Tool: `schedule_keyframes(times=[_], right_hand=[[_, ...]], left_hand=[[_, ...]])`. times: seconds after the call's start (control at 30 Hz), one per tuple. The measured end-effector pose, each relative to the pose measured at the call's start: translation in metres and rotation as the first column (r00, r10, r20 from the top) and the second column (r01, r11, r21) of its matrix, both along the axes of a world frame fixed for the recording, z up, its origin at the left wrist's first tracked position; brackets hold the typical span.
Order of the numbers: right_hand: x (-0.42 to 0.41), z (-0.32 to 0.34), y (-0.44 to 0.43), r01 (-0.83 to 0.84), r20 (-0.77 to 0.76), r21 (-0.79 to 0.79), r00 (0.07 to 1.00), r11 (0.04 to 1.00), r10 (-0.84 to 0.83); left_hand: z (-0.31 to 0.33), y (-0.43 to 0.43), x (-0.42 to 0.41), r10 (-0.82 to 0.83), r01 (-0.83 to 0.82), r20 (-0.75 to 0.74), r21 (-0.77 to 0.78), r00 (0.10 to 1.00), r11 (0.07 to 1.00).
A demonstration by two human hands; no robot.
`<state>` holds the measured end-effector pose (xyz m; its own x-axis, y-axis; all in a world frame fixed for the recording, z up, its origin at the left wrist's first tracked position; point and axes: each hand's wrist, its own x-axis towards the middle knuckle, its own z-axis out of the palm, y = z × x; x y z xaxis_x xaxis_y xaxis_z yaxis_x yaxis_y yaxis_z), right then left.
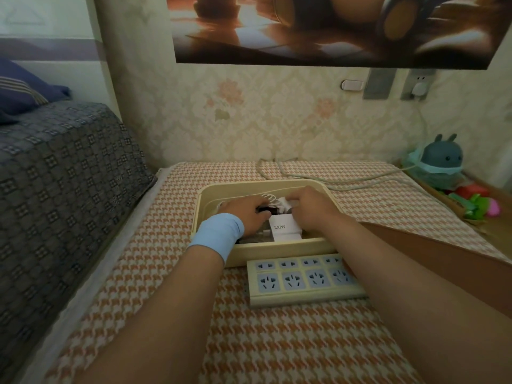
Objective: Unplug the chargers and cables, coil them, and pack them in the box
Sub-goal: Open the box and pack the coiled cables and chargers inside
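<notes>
A cream plastic box (277, 246) sits on the houndstooth tablecloth. Both my hands are inside it. My left hand (245, 210), with a blue wristband, lies over a black item and the left part of the contents. My right hand (311, 207) curls its fingers around a small white charger (285, 203) next to a coiled white cable (270, 198). A white 120W charger (284, 228) lies flat between my hands. In front of the box lies a cream power strip (302, 278) with blue sockets, nothing plugged in.
A grey cord (346, 181) runs behind the box to a white plug (418, 90) in a wall socket. A blue plush toy (440, 162) and coloured toys stand at the right. A patterned bed (61, 176) lies to the left.
</notes>
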<state>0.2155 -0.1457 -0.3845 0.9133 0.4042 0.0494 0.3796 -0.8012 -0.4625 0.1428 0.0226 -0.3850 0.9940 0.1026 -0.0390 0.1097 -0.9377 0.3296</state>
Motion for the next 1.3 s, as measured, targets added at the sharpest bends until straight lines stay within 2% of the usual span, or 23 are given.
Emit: schedule_keyframes(times=[0.1, 0.17, 0.27, 0.4, 0.5, 0.6, 0.77, 0.87, 1.1, 1.2, 1.3], right_hand=[[-0.006, 0.006, 0.000, -0.066, -0.058, -0.135, 0.997, 0.989, 0.059], [-0.009, 0.012, 0.001, -0.076, -0.082, -0.171, 0.995, 0.982, 0.063], [-0.016, 0.019, -0.004, -0.080, -0.080, -0.121, 0.994, 0.989, 0.071], [-0.039, 0.032, -0.021, -0.094, 0.013, 0.001, 0.996, 0.996, 0.094], [-0.068, 0.043, -0.042, -0.090, 0.067, 0.068, 0.994, 0.994, 0.085], [-0.101, 0.050, -0.073, -0.070, 0.078, 0.091, 0.995, 0.993, 0.063], [-0.150, 0.057, -0.142, -0.037, 0.030, 0.105, 0.999, 0.994, 0.034], [-0.175, 0.051, -0.189, 0.008, 0.012, 0.108, 1.000, 0.994, -0.009], [-0.216, 0.052, -0.284, 0.101, -0.089, -0.006, 0.991, 0.995, -0.101], [-0.223, 0.051, -0.310, 0.051, -0.183, -0.091, 0.981, 0.995, -0.067], [-0.222, 0.042, -0.326, 0.025, -0.165, -0.191, 0.985, 0.981, -0.057]], left_hand=[[-0.002, -0.001, 0.003, -0.054, 0.069, -0.102, 0.145, 0.993, 0.987], [-0.001, -0.002, 0.003, -0.064, 0.079, -0.103, 0.149, 0.993, 0.986], [0.006, -0.007, -0.003, -0.043, 0.041, 0.038, 0.056, 0.998, 0.998], [0.030, -0.028, -0.022, -0.037, 0.038, 0.224, 0.002, 0.974, 0.999], [0.049, -0.055, -0.044, -0.088, 0.095, 0.310, -0.006, 0.946, 0.995], [0.062, -0.087, -0.068, -0.132, 0.146, 0.333, -0.017, 0.934, 0.989], [0.070, -0.149, -0.104, -0.166, 0.197, 0.256, -0.102, 0.952, 0.975], [0.063, -0.193, -0.121, -0.257, 0.274, 0.185, -0.078, 0.949, 0.958], [0.054, -0.276, -0.159, -0.367, 0.370, 0.062, -0.065, 0.928, 0.927], [0.047, -0.297, -0.168, -0.396, 0.391, -0.026, -0.103, 0.918, 0.915], [0.036, -0.314, -0.170, -0.402, 0.389, -0.156, -0.109, 0.902, 0.915]])
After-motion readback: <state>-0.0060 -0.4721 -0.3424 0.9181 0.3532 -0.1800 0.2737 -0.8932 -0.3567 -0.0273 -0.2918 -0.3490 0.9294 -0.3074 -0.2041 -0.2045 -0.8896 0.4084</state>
